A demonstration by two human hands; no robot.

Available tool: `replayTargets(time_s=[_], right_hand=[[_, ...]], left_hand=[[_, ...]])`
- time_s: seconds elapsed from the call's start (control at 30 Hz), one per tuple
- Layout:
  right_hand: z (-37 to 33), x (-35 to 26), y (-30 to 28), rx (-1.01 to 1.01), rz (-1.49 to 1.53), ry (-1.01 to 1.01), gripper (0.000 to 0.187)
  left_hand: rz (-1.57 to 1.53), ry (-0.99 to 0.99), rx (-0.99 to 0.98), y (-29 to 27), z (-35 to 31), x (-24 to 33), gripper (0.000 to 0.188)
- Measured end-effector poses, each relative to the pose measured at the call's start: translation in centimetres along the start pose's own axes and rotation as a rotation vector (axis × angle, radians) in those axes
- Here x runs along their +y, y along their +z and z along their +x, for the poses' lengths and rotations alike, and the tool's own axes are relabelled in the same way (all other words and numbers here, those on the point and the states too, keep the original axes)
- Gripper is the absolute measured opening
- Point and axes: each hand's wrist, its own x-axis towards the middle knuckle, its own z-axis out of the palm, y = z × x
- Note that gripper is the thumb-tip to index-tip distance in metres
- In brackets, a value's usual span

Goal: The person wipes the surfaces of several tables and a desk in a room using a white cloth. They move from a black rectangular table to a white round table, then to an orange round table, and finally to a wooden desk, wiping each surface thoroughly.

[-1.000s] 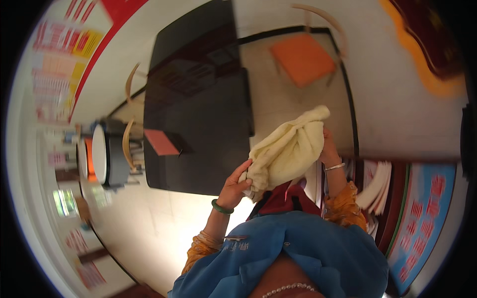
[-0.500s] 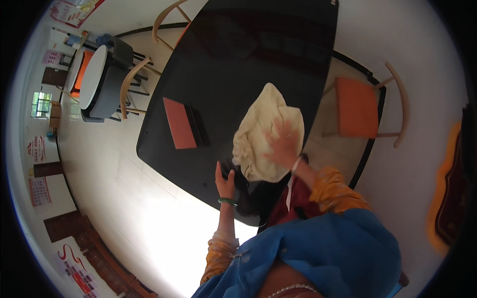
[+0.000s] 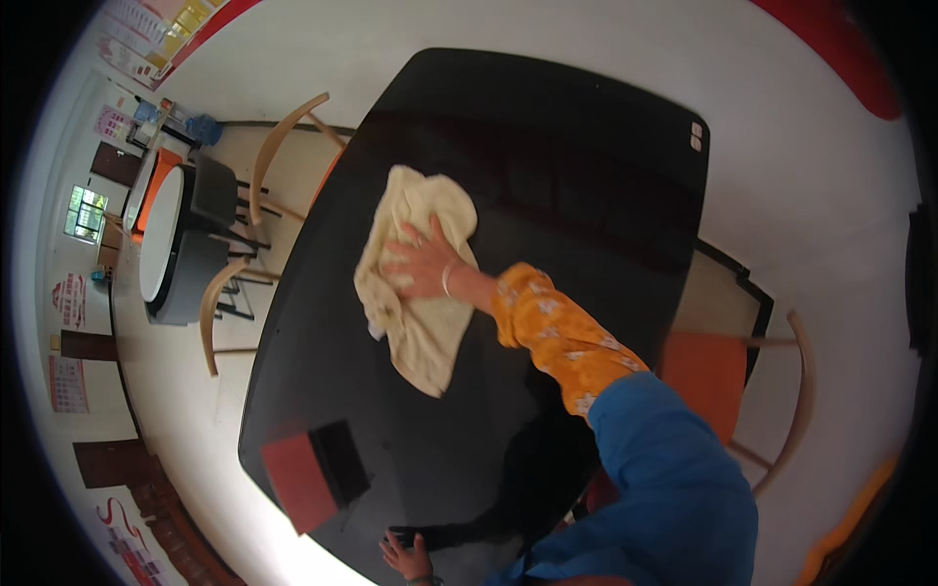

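Observation:
My right hand (image 3: 427, 264) lies flat with spread fingers on a cream cloth (image 3: 430, 342). The crumpled cloth rests on a glossy black table (image 3: 547, 234), left of its middle. At the near edge of the table is my left hand (image 3: 407, 558), fingers apart and nothing in it. Just beyond and left of that hand stands a red tent-like panel (image 3: 299, 484) with a dark side next to it.
Wooden-armed chairs stand along the left side, one with a curved back (image 3: 278, 146). An orange-seated chair (image 3: 705, 376) is at the right. Farther left is a round white table (image 3: 161, 234) with a grey chair (image 3: 200, 259). Two small pale patches (image 3: 696, 136) mark the far right corner.
My right hand has carried the cloth forward and to the left across the table. The view has shifted, so the far table edge shows and the red panel appears lower.

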Motion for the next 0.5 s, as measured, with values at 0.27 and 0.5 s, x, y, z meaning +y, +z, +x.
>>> replayTargets(time_s=[0.27, 0.5], right_hand=[[0.3, 37.0, -7.4, -0.077, -0.288, 0.641, 0.053], [-24.2, 38.3, -15.2, 0.119, -0.551, 1.027, 0.041]], left_hand=[[-0.283, -0.029, -0.006, 2.9, 0.8, 9.6, 0.096], [-0.162, -0.079, -0.009, 1.6, -0.1, 10.8, 0.100]])
